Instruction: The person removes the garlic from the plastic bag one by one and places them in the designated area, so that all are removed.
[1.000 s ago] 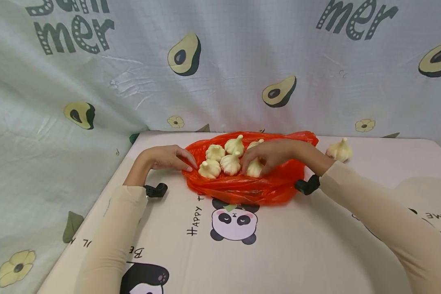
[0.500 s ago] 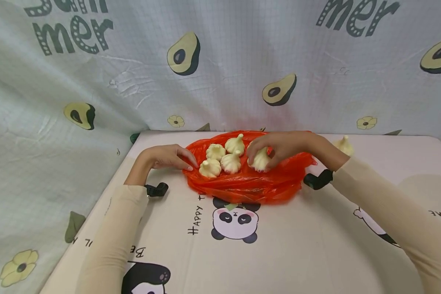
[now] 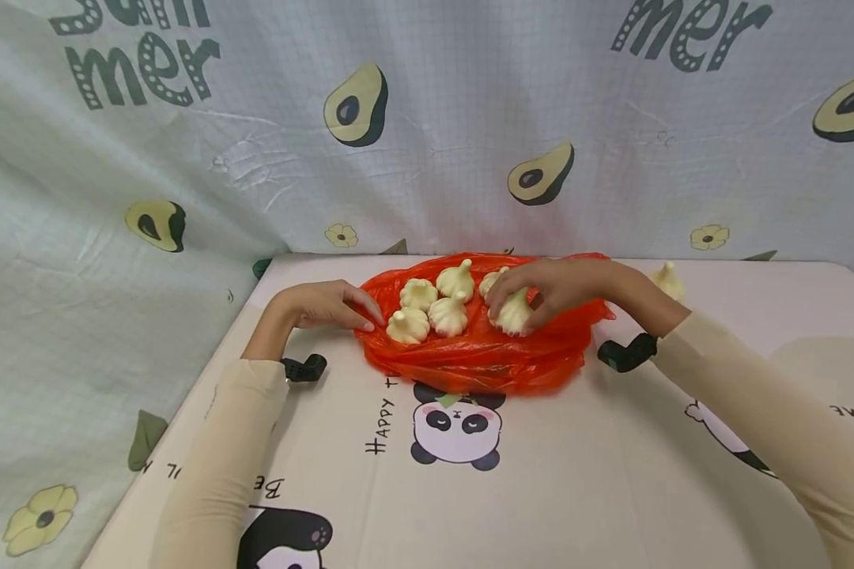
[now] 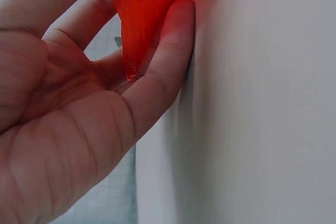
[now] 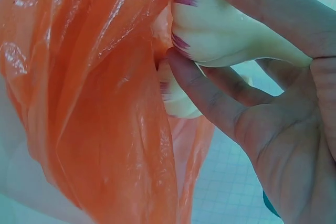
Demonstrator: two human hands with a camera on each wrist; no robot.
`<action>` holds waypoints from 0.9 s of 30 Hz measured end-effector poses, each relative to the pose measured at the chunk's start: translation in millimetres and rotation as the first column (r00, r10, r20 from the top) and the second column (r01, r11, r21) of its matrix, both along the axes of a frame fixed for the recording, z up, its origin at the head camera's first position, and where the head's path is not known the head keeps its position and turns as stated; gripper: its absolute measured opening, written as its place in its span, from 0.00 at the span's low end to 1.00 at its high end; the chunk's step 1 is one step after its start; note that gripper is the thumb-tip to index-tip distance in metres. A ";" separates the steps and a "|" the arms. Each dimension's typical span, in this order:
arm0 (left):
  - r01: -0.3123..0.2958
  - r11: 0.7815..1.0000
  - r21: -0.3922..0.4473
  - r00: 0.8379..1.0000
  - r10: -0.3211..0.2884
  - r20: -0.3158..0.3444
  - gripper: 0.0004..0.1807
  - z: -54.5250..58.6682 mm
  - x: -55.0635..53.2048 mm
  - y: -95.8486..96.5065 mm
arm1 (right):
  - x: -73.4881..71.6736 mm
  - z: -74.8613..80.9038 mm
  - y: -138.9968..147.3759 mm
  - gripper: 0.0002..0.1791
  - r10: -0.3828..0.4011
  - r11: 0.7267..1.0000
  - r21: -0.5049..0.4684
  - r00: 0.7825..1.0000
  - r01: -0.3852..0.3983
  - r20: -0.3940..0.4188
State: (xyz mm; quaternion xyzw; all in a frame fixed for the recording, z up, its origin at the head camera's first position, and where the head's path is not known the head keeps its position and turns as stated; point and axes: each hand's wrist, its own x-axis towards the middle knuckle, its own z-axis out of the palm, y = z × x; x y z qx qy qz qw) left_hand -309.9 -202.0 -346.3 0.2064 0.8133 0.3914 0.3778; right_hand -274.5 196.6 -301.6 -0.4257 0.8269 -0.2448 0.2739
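Observation:
A red plastic bag [image 3: 470, 367] lies spread on the table with several garlic bulbs [image 3: 447, 316] on it. At the bag's left edge, my left hand [image 3: 327, 304] holds the thin film between thumb and fingers; the film's corner [image 4: 137, 30] hangs between them in the left wrist view. My right hand [image 3: 558, 288] grips a garlic bulb [image 3: 514, 314] over the right part of the bag. Close up, this bulb [image 5: 226, 30] has purple streaks at its base, and thumb and fingers hold its sides. Another bulb [image 5: 178, 95] is partly hidden behind the fingers and film.
One more garlic bulb [image 3: 668, 280] stands on the table at the right, partly covered by my right forearm. The table cover [image 3: 576, 490] carries panda prints. A curtain with avocado prints [image 3: 434, 158] hangs behind the table and along its left side.
My right hand has shifted right with the bulb in its grip, uncovering a bulb behind it. The forearm now hides part of the loose bulb. My left hand stays at the bag's edge.

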 end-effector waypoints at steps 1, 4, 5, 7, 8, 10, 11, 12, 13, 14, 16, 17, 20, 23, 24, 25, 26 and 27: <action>0.000 1.000 0.003 1.000 0.000 -0.004 0.11 0.3 -0.4 -0.1 | -0.3 0.2 1.0 0.21 -0.006 1.000 -0.004 1.000 0.006 0.003; 0.000 1.000 0.012 1.000 0.000 -0.012 0.11 0.5 -2.1 0.2 | -0.3 1.9 3.3 0.23 -0.029 0.999 -0.014 1.000 0.029 0.011; -0.002 1.000 0.014 1.000 0.002 -0.010 0.10 0.5 -2.5 0.4 | -0.1 2.1 4.1 0.23 -0.036 0.999 -0.015 0.999 0.036 0.014; 0.003 1.000 0.021 1.000 -0.003 0.000 0.10 -0.2 -3.1 0.6 | 0.1 2.8 4.4 0.24 -0.044 0.999 -0.022 0.999 0.045 0.027; 0.003 1.000 0.022 1.000 -0.003 0.005 0.10 -0.5 -3.1 0.5 | 0.3 3.2 4.1 0.24 -0.045 0.999 -0.026 0.998 0.046 0.032; 0.004 1.000 0.023 1.000 -0.004 0.014 0.10 -0.9 -2.4 0.1 | 0.0 2.2 3.4 0.24 -0.040 0.999 -0.030 0.999 0.041 0.034; 0.005 1.000 0.022 1.000 -0.006 0.018 0.10 -0.9 -1.6 -0.2 | -0.1 1.6 3.0 0.24 -0.038 0.999 -0.032 0.999 0.039 0.035; 0.004 1.000 0.023 1.000 -0.004 0.024 0.10 -1.0 -0.8 -0.5 | -0.1 1.5 2.2 0.24 -0.038 0.999 -0.033 0.999 0.039 0.034; 0.002 1.000 0.021 1.000 -0.003 0.026 0.10 -0.7 -0.2 -0.2 | -0.4 0.9 2.3 0.24 -0.038 0.999 -0.034 0.999 0.039 0.027; 0.001 1.000 0.021 1.000 -0.002 0.030 0.11 -0.4 0.4 0.1 | -0.3 0.6 2.4 0.24 -0.039 0.999 -0.032 0.999 0.040 0.023; 0.005 1.000 0.019 0.999 -0.006 0.033 0.11 0.0 1.5 0.8 | -0.2 -0.4 3.3 0.24 -0.041 0.999 -0.032 0.999 0.041 0.010; 0.007 1.000 0.019 0.999 -0.007 0.038 0.11 0.0 1.8 1.3 | 0.2 -0.9 4.1 0.24 -0.041 0.999 -0.032 0.999 0.041 0.001; 0.012 1.000 0.020 0.999 -0.013 0.047 0.12 -0.4 2.2 2.6 | 1.4 -2.9 7.0 0.23 -0.031 0.999 -0.038 0.999 0.030 -0.023; 0.014 1.000 0.026 0.999 -0.015 0.051 0.12 -0.3 1.8 2.8 | 2.5 -3.1 9.6 0.23 -0.034 0.999 -0.044 0.998 0.032 -0.044; 0.013 1.000 0.027 0.999 -0.014 0.049 0.12 0.1 1.7 2.7 | 2.9 -2.4 10.2 0.23 -0.041 0.998 -0.047 0.998 0.039 -0.043; 0.013 1.000 0.027 0.999 -0.014 0.046 0.12 0.5 1.6 2.3 | 3.3 -1.4 10.3 0.23 -0.056 0.998 -0.044 0.997 0.054 -0.047; 0.014 1.000 0.026 0.999 -0.015 0.044 0.12 1.1 1.6 2.0 | 3.3 -0.5 10.8 0.23 -0.064 0.997 -0.046 0.997 0.061 -0.050; 0.013 1.000 0.023 0.999 -0.014 0.040 0.12 1.6 1.5 1.6 | 3.2 0.5 11.0 0.24 -0.069 0.997 -0.047 0.996 0.067 -0.053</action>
